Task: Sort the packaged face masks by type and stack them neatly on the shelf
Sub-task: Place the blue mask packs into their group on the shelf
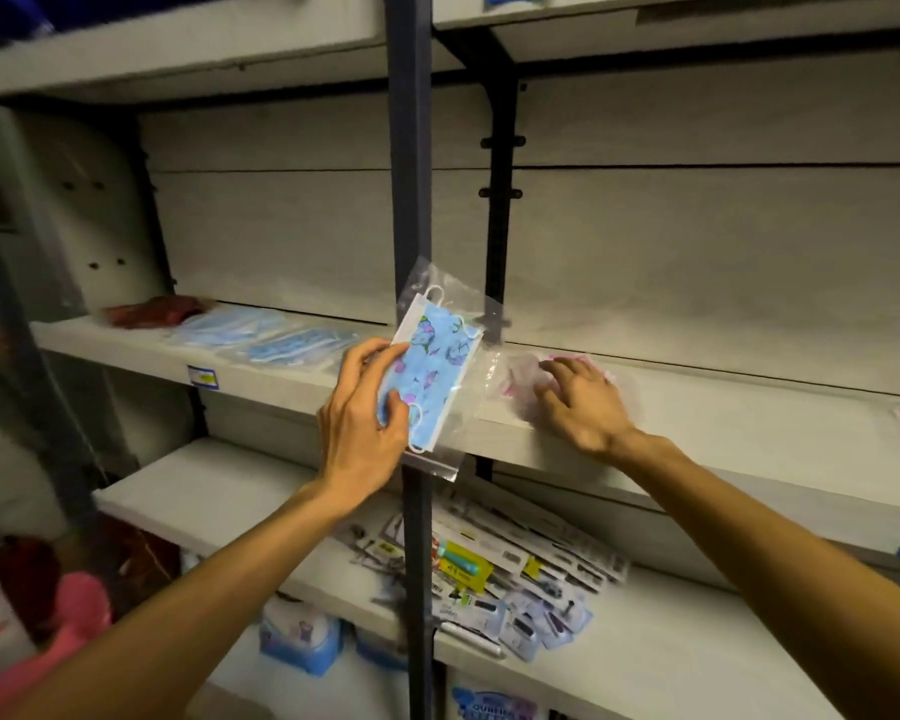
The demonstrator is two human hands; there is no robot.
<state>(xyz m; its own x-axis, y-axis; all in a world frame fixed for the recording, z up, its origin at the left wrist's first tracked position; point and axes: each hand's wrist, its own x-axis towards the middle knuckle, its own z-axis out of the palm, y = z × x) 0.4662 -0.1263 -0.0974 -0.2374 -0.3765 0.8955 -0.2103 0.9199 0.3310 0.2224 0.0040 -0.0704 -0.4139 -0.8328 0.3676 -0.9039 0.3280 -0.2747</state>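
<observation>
Two hands up at the shelf (697, 407). Left hand (362, 413) grips a clear bag with a blue printed mask (430, 376), white ear loops, held tilted off the shelf's front edge; thumb on the bag's face, fingers (372, 356) curled over its left edge. Right hand (583, 402) rests flat, fingers relaxed, on a pink mask pack (520, 379) near the front edge.

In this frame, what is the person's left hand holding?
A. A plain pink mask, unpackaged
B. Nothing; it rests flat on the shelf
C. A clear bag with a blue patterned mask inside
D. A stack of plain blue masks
C: the left hand grips a clear bag with a blue patterned mask in it, raised in front of the shelf.
</observation>
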